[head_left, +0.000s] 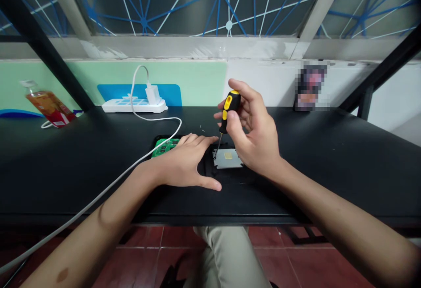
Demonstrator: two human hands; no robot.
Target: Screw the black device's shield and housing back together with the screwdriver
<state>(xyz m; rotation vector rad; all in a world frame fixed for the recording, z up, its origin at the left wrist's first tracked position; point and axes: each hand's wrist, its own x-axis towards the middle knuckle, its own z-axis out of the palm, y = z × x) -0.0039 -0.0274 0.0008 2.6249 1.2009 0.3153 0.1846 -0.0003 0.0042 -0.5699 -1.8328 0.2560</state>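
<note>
In my right hand (255,130) is a screwdriver (229,106) with a yellow and black handle, held near upright. Its tip meets the left side of a silver metal plate (233,161) that has a small yellowish square on it. The plate sits in a black casing (208,165). My left hand (189,161) lies flat with fingers spread and thumb apart, over the casing's left part. Beside it a green circuit board (163,147) shows, partly hidden under that hand. Whether the fingers press on the casing I cannot tell.
A white cable (179,123) runs from a charger (152,94) in a white power strip (134,105) across the black table (329,169), past my left arm. A drink bottle (49,104) leans at the far left. A blurred-out upright object (309,87) stands against the wall.
</note>
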